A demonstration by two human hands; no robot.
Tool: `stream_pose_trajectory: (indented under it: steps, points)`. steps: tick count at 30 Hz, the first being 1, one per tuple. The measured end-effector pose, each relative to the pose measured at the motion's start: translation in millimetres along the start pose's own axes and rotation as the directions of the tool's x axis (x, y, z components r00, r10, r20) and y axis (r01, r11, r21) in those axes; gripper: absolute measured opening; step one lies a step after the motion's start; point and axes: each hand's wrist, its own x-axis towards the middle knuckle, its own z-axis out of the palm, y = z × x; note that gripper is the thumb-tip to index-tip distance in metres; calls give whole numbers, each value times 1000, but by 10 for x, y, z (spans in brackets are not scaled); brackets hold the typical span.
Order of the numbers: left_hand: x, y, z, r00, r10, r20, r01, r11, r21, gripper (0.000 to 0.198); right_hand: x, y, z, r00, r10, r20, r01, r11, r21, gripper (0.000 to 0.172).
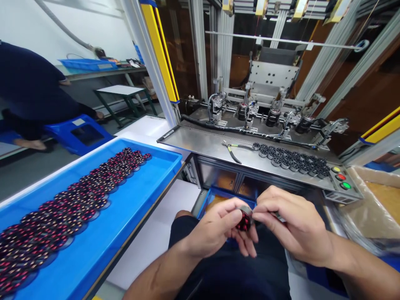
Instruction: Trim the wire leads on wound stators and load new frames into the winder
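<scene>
Black and red, the round part lies at the lower centre of the frame, its face tilted up; our left hand has it between thumb and fingers. Just beside its right edge, our right hand pinches thumb to forefinger; we cannot tell on what.

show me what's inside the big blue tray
The tray holds many round parts, dark with red. What lies beneath them cannot be seen; the near end is out of frame.
</scene>
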Motion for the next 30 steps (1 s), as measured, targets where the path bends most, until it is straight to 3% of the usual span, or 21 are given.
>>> stream_pose_trajectory:
  steps: [2, 4, 6, 7, 9, 10, 11, 13, 14, 16, 18, 21, 23, 24, 25, 27, 29, 30]
  points:
    - [-29, 39, 65, 973, 188, -132, -182, 982, 52, 24, -7, -14, 6, 996, 63, -63, -67, 995, -72, 7]
    - [-38, 87, 112, 910, 368, -192, -362, 930, 68, 38, -2, -24, 21, 985, 128, -119, -140, 985, -105, 8]
    - [-21, 122, 115, 857, 468, -218, -472, 881, 33, 47, 17, -21, 32, 979, 156, -130, -166, 984, -65, 10]
    - [-3, 129, 99, 855, 466, -228, -479, 878, -2, 48, 29, -13, 34, 982, 148, -113, -152, 988, -22, 11]
    - [38, 119, 40, 933, 312, -180, -332, 939, -92, 42, 50, 12, 31, 993, 104, -61, -100, 993, 67, 11]
    - [57, 103, 5, 982, 164, -96, -176, 975, -134, 48, 56, 26, 26, 996, 78, -39, -74, 992, 98, 10]
    - [71, 83, -27, 1000, 1, 15, 1, 988, -153, 60, 59, 40, 20, 998, 59, -23, -56, 991, 119, 9]
    - [79, 45, -68, 958, -214, 191, 240, 962, -128, 71, 54, 58, 8, 999, 44, -13, -41, 990, 136, 8]
    - [73, 32, -71, 953, -226, 201, 250, 962, -106, 67, 47, 61, 3, 999, 44, -15, -42, 990, 133, 7]
    - [47, 30, -39, 992, -104, 76, 109, 992, -61, 44, 27, 57, 0, 997, 67, -25, -64, 992, 109, 7]
    - [18, 56, 23, 993, 87, -80, -86, 996, 17, 27, 9, 44, 8, 991, 126, -49, -123, 990, 68, 7]
    - [8, 100, 96, 919, 349, -181, -345, 937, 55, 36, 4, 30, 32, 972, 211, -106, -207, 977, 44, 10]
    - [35, 103, 94, 874, 436, -212, -446, 895, 2, 40, 14, 36, 44, 971, 207, -116, -197, 976, 90, 11]
    - [56, 93, 76, 881, 420, -218, -438, 898, -38, 42, 21, 44, 48, 976, 188, -110, -174, 977, 120, 12]
    - [78, 77, 49, 917, 348, -195, -369, 926, -82, 42, 28, 55, 49, 982, 161, -98, -145, 978, 148, 12]
    - [112, 33, -19, 998, 63, -20, -65, 985, -160, 54, 35, 80, 44, 991, 112, -77, -97, 979, 182, 11]
    - [117, -5, -73, 966, -181, 184, 212, 964, -162, 67, 33, 100, 35, 992, 97, -76, -81, 979, 187, 10]
    - [108, -15, -85, 951, -217, 219, 252, 956, -148, 66, 29, 106, 29, 992, 99, -80, -83, 980, 183, 10]
